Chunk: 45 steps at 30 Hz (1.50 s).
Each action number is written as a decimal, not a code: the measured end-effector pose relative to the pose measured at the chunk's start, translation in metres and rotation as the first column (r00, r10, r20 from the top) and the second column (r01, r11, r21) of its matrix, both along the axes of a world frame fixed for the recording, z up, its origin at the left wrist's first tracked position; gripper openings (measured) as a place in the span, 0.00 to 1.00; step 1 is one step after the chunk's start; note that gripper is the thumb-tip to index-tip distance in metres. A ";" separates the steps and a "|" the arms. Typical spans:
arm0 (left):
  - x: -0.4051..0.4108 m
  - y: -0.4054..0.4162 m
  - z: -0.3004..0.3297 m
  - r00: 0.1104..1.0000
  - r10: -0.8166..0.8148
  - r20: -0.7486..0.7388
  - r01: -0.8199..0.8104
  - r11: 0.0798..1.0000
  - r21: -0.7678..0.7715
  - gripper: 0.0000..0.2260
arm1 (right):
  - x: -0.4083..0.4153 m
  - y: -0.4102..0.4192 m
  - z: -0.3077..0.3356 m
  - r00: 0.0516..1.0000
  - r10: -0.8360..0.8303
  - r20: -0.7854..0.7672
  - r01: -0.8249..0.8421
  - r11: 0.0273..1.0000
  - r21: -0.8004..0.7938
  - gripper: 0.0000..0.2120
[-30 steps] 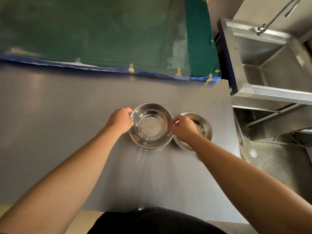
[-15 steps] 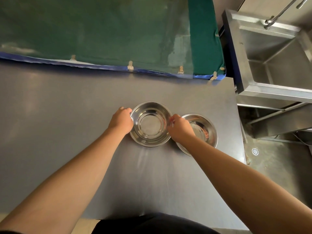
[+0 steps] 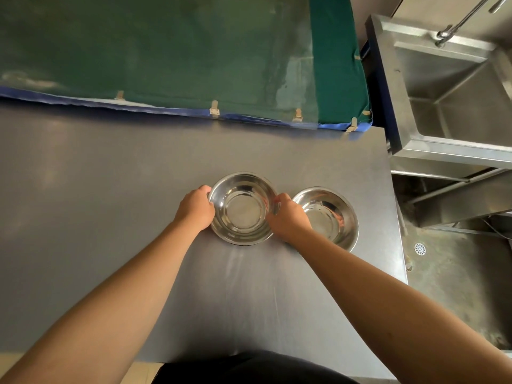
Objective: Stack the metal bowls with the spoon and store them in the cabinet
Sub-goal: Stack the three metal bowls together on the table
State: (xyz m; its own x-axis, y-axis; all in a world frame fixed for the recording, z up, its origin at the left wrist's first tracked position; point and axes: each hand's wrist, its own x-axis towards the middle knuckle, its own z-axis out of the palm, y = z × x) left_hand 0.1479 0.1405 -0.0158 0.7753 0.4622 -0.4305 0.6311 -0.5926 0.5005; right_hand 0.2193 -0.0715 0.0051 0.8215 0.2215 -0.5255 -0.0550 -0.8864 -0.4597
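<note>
We grip left bowl (image 3: 243,208) by rim: left hand (image 3: 196,208), right hand (image 3: 288,217). Second bowl (image 3: 327,217) just right, unstacked. No spoon or cabinet seen.

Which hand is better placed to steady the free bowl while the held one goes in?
Right: the right hand lies beside the free bowl; the left hand grips the held bowl's far side.

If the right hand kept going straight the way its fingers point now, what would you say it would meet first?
The right hand points up and left, its fingertips already at the rim of the left round shiny metal bowl, so that bowl comes first, probably its inner wall; depth is hard to judge.
</note>
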 end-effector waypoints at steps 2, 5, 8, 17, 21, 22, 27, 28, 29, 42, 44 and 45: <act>-0.007 0.004 0.001 1.000 0.016 -0.003 -0.016 1.000 -0.002 0.13 | -0.003 0.004 -0.001 1.000 -0.006 -0.017 0.006 1.000 -0.001 0.22; -0.017 0.011 0.002 0.999 0.043 -0.008 -0.044 0.999 -0.031 0.14 | -0.009 0.008 -0.002 0.999 -0.023 -0.038 0.023 1.000 0.012 0.20; -0.025 0.015 0.005 0.998 0.057 -0.009 -0.057 0.998 -0.020 0.16 | -0.014 0.007 -0.001 0.998 -0.033 -0.056 0.035 0.998 0.050 0.20; -0.004 -0.006 0.033 0.992 0.057 0.109 -0.053 0.998 -0.038 0.15 | 0.001 -0.024 0.027 0.993 -0.102 0.063 0.090 0.982 0.165 0.19; 0.020 -0.040 0.047 0.985 0.043 0.169 -0.025 0.994 -0.108 0.14 | 0.014 -0.060 0.040 0.976 -0.176 0.131 0.153 0.973 0.171 0.22; 0.026 -0.050 0.049 0.984 0.028 0.177 -0.006 0.993 -0.122 0.14 | 0.017 -0.071 0.042 0.969 -0.200 0.142 0.175 0.969 0.173 0.24; 0.048 -0.098 0.051 0.982 -0.032 0.184 0.070 0.977 -0.201 0.14 | 0.027 -0.121 0.048 0.946 -0.286 0.155 0.264 0.953 0.148 0.24; 0.051 -0.107 0.050 0.983 -0.048 0.180 0.086 0.974 -0.209 0.14 | 0.028 -0.130 0.048 0.942 -0.296 0.156 0.275 0.951 0.141 0.20; 0.054 -0.116 0.049 0.983 -0.067 0.173 0.103 0.972 -0.209 0.14 | 0.029 -0.139 0.047 0.939 -0.308 0.156 0.288 0.948 0.136 0.16; 0.060 -0.167 0.024 0.983 -0.178 0.037 0.181 0.976 -0.121 0.12 | 0.023 -0.181 0.018 0.930 -0.363 0.054 0.356 0.928 0.109 0.13; 0.059 -0.168 0.020 0.985 -0.170 0.010 0.170 0.979 -0.109 0.13 | 0.022 -0.180 0.015 0.935 -0.353 0.043 0.347 0.932 0.101 0.12; 0.059 -0.169 0.018 0.986 -0.165 -0.004 0.163 0.981 -0.109 0.14 | 0.023 -0.181 0.013 0.937 -0.348 0.035 0.344 0.934 0.099 0.12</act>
